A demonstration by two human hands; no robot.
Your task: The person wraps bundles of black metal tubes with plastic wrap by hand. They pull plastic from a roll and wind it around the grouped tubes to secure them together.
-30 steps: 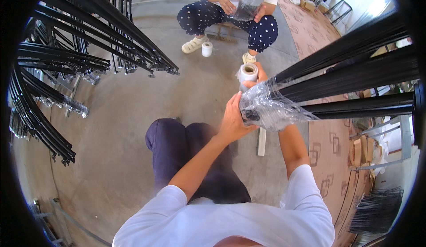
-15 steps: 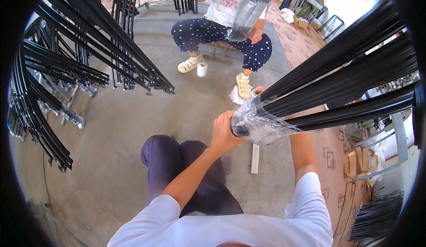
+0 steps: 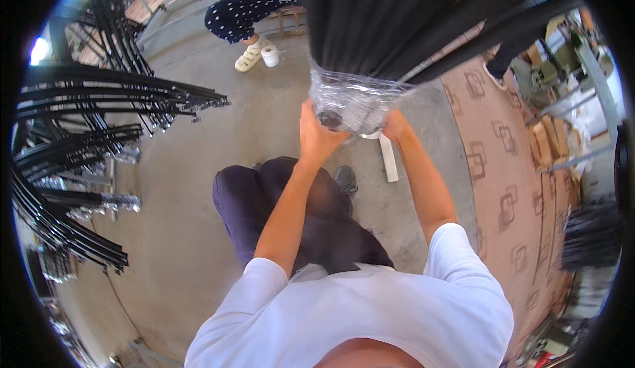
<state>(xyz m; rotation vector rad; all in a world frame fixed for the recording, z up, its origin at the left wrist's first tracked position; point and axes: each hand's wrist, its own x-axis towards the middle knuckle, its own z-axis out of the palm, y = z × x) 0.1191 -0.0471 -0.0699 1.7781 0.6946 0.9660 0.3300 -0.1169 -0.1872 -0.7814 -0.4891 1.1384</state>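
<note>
A thick bundle of black tubes (image 3: 390, 31) slants up and away in front of me, its near end wrapped in clear stretch film (image 3: 354, 97). My left hand (image 3: 317, 133) grips the wrapped end from the left and below, its fingers partly hidden. My right hand (image 3: 395, 126) is closed at the right underside of that end. Beside it, under the bundle, shows the pale rim of a film roll (image 3: 372, 135), mostly hidden, which the right hand appears to hold.
More black tube bundles (image 3: 73, 229) hang on racks at the left, some with film-wrapped ends. A co-worker in dotted trousers (image 3: 241, 11) sits ahead, a white roll (image 3: 270, 56) by one shoe. A pale bar (image 3: 389, 160) lies on the floor; cardboard boxes (image 3: 550, 136) stand at the right.
The bundle's wrapped end has swung up and to a steeper angle in view. My right hand has come from the far side to its right underside, with the roll. My left hand keeps its grip.
</note>
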